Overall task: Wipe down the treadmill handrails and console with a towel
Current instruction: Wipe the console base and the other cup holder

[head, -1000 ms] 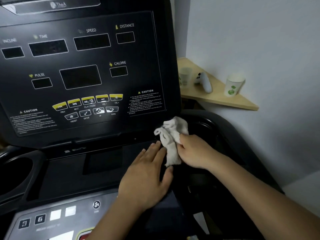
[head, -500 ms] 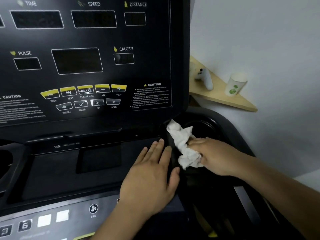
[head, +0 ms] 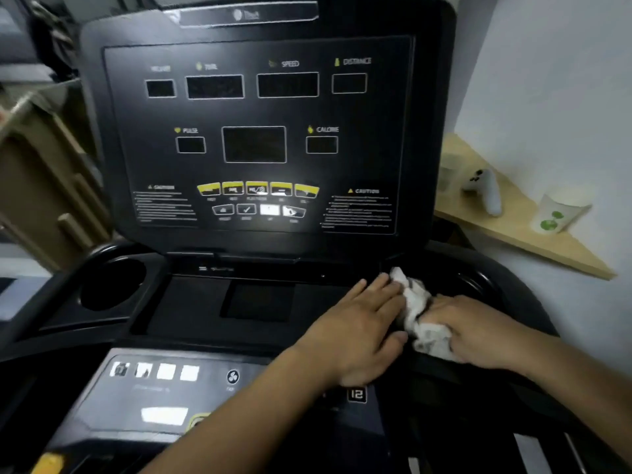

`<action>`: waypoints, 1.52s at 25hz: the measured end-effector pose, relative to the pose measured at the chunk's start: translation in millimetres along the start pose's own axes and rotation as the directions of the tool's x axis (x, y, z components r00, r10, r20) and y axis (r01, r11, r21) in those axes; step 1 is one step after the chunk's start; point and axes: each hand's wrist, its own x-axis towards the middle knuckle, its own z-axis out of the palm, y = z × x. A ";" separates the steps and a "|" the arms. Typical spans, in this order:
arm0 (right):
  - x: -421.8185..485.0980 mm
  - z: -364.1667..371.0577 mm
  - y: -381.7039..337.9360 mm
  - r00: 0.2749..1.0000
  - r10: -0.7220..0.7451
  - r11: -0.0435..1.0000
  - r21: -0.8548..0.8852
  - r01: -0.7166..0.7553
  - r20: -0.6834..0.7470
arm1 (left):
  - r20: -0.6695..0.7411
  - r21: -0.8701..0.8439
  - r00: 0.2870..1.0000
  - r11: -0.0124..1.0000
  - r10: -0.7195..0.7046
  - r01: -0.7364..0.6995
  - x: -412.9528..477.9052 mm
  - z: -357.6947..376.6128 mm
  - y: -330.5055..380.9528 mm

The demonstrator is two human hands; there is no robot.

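I'm working the right side of the console (head: pixel 260 138) now, my right hand (head: pixel 478 333) gripping the bunched white towel (head: pixel 419 313) and pressing it into the edge of the right cup holder (head: pixel 478 282), just below the display's lower right corner. My left hand (head: pixel 362 330) is lying flat beside it, fingers straight and spread on the tray (head: pixel 191 302), its fingertips touching the towel. I'm judging this as early to middle going: only this right-hand pocket is getting attention at the moment, and nothing here shows whether the big display panel, the button strip (head: pixel 164 378) near me or the left cup holder (head: pixel 113 285) have been wiped. The handrails are barely in view, so I can't say anything about them; they're probably to come. Off to the right, a paper cup (head: pixel 557 217) and a white game controller (head: pixel 485 193) are sitting on the wooden shelf (head: pixel 533 241).
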 end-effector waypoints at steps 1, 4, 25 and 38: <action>9.5 -4.3 -2.7 1.000 0.007 0.997 -0.070 -0.009 -0.028 | 0.023 -0.010 1.000 1.000 -0.013 0.013 2.1 -0.3 -0.8; 25.1 -5.2 -12.7 0.971 0.089 0.991 -0.082 -0.109 -0.224 | 0.019 0.040 0.998 0.998 -0.054 0.053 -5.1 7.6 0.0; 37.0 7.1 -16.2 0.955 0.225 0.953 -0.162 -0.258 -0.193 | 0.023 0.076 0.997 0.994 -0.076 0.074 -4.9 7.3 3.8; -16.3 20.3 -13.7 0.962 0.167 0.974 -0.116 -0.195 -0.215 | 0.025 0.089 0.996 0.993 -0.085 0.083 -5.1 8.3 1.0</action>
